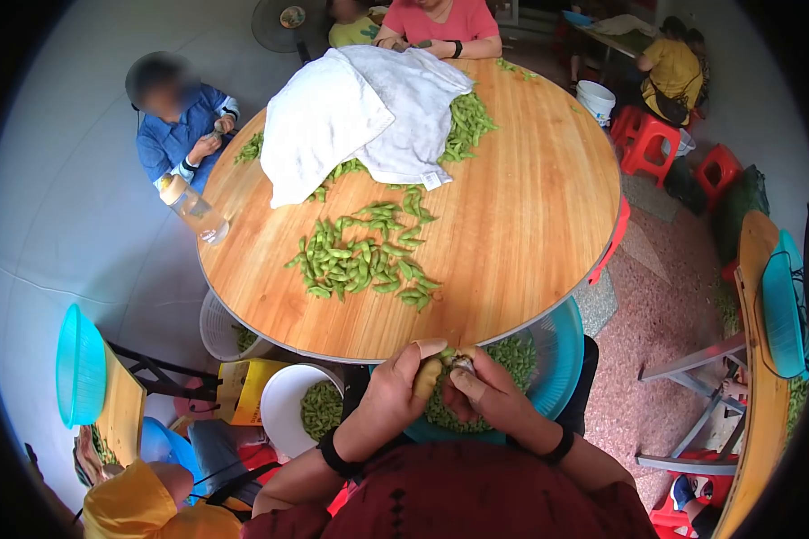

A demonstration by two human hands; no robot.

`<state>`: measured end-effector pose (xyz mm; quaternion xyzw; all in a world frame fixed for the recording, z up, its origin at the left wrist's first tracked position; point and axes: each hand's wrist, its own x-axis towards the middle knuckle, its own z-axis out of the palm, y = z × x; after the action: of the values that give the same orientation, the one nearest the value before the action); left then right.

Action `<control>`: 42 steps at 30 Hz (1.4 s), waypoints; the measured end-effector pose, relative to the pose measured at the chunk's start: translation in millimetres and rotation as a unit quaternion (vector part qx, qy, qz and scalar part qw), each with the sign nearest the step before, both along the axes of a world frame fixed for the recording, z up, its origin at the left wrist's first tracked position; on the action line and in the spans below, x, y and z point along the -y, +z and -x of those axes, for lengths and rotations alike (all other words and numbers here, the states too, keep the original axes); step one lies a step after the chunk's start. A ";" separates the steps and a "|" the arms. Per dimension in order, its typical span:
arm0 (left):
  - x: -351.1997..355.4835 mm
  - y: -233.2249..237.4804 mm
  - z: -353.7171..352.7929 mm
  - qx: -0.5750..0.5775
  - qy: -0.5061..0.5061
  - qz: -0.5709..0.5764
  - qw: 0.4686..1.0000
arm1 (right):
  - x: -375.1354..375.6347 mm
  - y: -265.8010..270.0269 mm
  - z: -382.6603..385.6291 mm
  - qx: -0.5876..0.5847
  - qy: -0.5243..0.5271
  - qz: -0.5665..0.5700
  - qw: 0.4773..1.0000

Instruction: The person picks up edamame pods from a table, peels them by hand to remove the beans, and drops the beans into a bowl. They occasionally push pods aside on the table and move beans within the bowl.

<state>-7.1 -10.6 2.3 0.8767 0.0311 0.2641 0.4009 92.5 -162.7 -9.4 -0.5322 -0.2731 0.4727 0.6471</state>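
My left hand (403, 382) and my right hand (485, 386) are close together at the near edge of the round wooden table (512, 225). Fingers of both are closed around a small green pod (449, 357), mostly hidden between them. Below the hands is a blue basin (562, 364) holding green beans (511, 357). A loose pile of green pods (360, 256) lies on the table in front of me. Farther back, white cloths (333, 112) cover a larger heap of pods (467, 126).
A bottle (196, 211) stands at the table's left edge. Two people sit behind the cloths, one in blue (166, 144) at the left. White bucket (283, 404) below left; red stools (649, 148) at the right; a person in yellow (135, 503) is at the lower left.
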 end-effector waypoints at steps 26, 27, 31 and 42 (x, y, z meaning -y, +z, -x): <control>-6.4 -28.7 9.6 -0.117 -0.143 0.614 0.767 | -2.5 -12.5 -15.4 -0.377 0.114 -0.057 0.917; -7.4 -30.1 8.6 -0.125 -0.147 0.672 0.715 | -1.5 -14.8 -15.2 -0.362 0.099 -0.037 0.926; -6.9 -26.1 3.7 0.024 0.031 -0.127 0.991 | -4.2 -0.2 -7.8 -0.220 0.014 0.092 0.971; 7.2 -21.4 4.4 -0.044 0.036 0.017 0.998 | 1.5 2.4 2.7 0.035 0.004 0.086 0.996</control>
<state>-11.4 -17.8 -19.1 0.8786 0.0843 0.2392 0.4047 89.8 -164.3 -7.1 -0.6011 -0.2559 0.4782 0.5870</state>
